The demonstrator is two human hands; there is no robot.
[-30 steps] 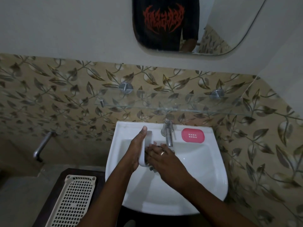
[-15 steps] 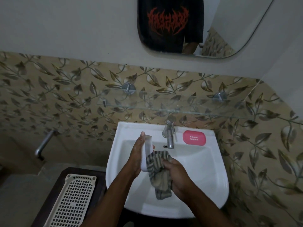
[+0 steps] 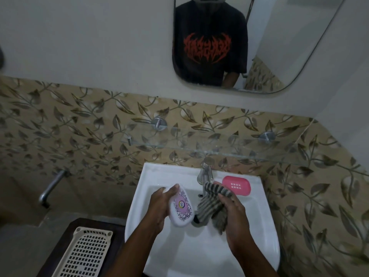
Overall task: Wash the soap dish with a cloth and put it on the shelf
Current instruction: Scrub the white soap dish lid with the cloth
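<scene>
Soap dish (image 3: 181, 208), white with a pink patterned face, hangs over the sink (image 3: 139, 196), grasped by the fingers of the left hand (image 3: 159, 206). The right hand (image 3: 233, 214) clenches one striped cloth (image 3: 211, 206) just beside it. Lower left, one cream perforated basket (image 3: 83, 254) lies on a dark bench (image 3: 65, 232). Behind stand one tap (image 3: 205, 172) and one pink slotted tray (image 3: 236, 185) on the rim. Farther off are one glass shelf (image 3: 219, 144) on two metal pegs (image 3: 158, 123), leaf-patterned tiles (image 3: 79, 120) and one mirror (image 3: 279, 47).
</scene>
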